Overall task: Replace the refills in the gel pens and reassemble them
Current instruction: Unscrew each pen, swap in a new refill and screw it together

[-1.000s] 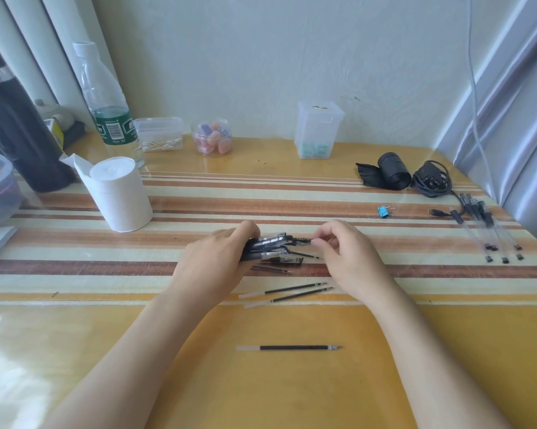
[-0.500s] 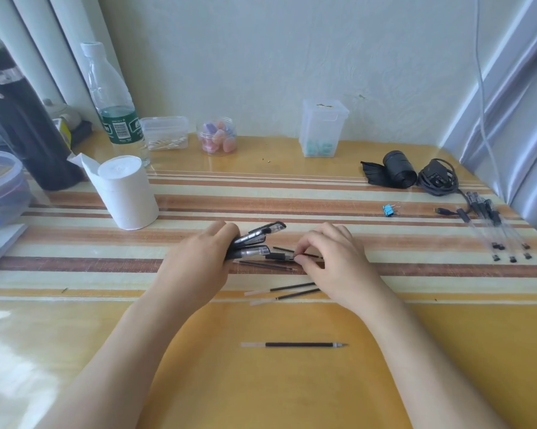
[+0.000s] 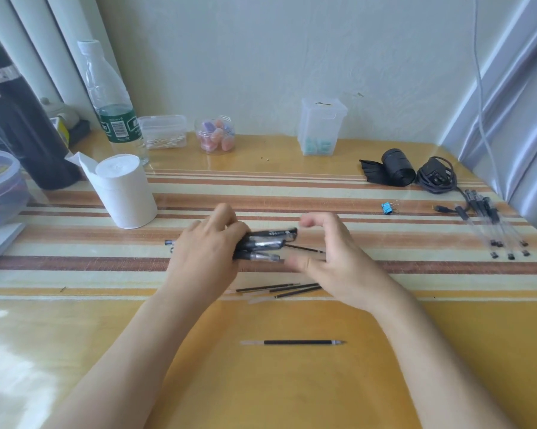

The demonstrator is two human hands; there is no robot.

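Striped surface (image 3: 385,267) carries all items. Left hand (image 3: 203,255) has its grip closed around a bundle of pens (image 3: 265,244) at centre. Right hand (image 3: 332,258) is spread, holding nothing, just beside them. Loose refills (image 3: 279,289) lie nearer; one refill (image 3: 295,342) lies apart.

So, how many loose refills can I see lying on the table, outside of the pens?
5. One refill lies alone nearest the person. Three refills lie together just beyond it. A fifth refill lies by the pens under the left hand. The hands may hide more.
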